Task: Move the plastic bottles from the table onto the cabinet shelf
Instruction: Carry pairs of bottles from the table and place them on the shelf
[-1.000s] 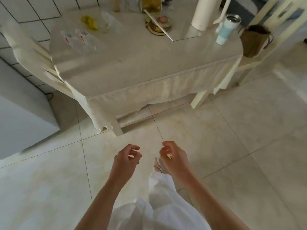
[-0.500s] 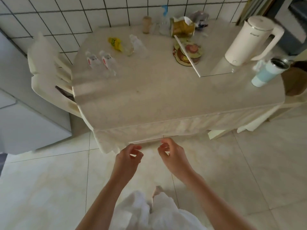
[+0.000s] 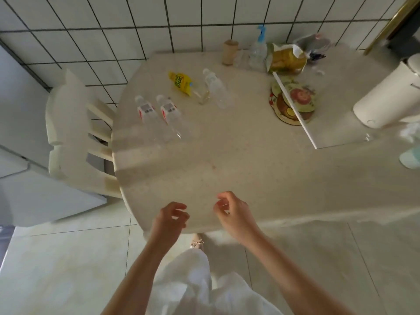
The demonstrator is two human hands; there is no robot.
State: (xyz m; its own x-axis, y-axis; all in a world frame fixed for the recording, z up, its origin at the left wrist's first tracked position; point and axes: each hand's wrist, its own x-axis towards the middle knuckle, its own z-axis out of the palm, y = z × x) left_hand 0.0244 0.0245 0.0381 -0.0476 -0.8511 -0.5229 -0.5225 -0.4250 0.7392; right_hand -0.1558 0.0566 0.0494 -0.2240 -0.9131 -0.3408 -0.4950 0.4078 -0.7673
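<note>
A: What are the hands doing?

B: Both hover over the near edge of the table (image 3: 261, 178), holding nothing. The left hand (image 3: 169, 220) has its fingers loosely curled, thumb apart from them. The right hand (image 3: 234, 212) is the same, fingers bent in toward the palm but not clenched. They sit close together with a gap between, neither one touching the tabletop as far as I can tell.

A: And the plastic bottles?

B: All beyond the hands, toward the tiled wall. Ahead and to the left of the left hand lie two clear bottles side by side with red and white labels, the left bottle (image 3: 147, 117) and the right bottle (image 3: 171, 115), caps pointing away. Further out, ahead of the gap between the hands, a yellow-labelled bottle (image 3: 184, 84) lies on its side, and just to its right a plain clear bottle (image 3: 216, 88) lies too, the two nearly touching at their lower ends.

A: Anything else out there?

B: Ahead and to the right of the right hand, a patterned plate (image 3: 300, 96) sits partly under a sheet of glass (image 3: 336, 123). Far right stands a white kettle (image 3: 386, 96). At the wall edge are a spray bottle (image 3: 258, 51) with a blue top and a crumpled snack bag (image 3: 286, 59). Off to the left of the left hand, a white chair (image 3: 68, 137) is pushed against the table
</note>
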